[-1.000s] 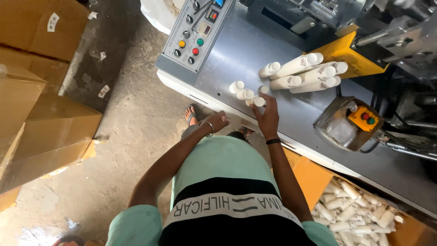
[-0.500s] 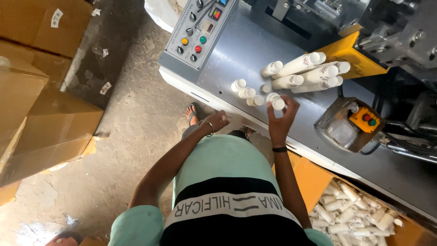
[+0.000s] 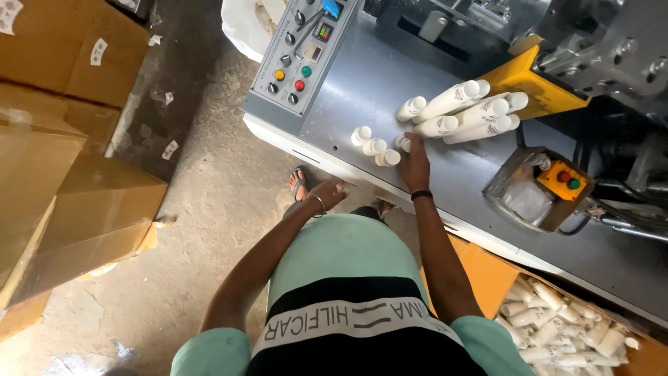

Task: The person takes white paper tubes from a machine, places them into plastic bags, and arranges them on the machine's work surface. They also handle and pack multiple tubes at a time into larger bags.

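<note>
My right hand (image 3: 416, 164) lies low on the grey metal machine table (image 3: 362, 90), with its fingers closed round a small white tube (image 3: 401, 143) that stands upright. Three more white tubes (image 3: 374, 146) stand capped in a short row just left of it. A pile of longer white tubes (image 3: 466, 111) lies on its side beyond the hand, at the foot of a yellow chute (image 3: 532, 80). My left hand (image 3: 328, 193) is curled against the table's front edge and holds nothing.
A control panel (image 3: 296, 63) with knobs and coloured buttons sits at the table's left end. A yellow push-button box (image 3: 562, 179) stands to the right. An orange-brown carton (image 3: 557, 327) full of white tubes is at lower right. Cardboard boxes (image 3: 62, 174) crowd the floor at left.
My right hand, which had lifted a white tube off the table, has come down and set it upright beside the row of standing tubes. The left hand stayed at the table edge.
</note>
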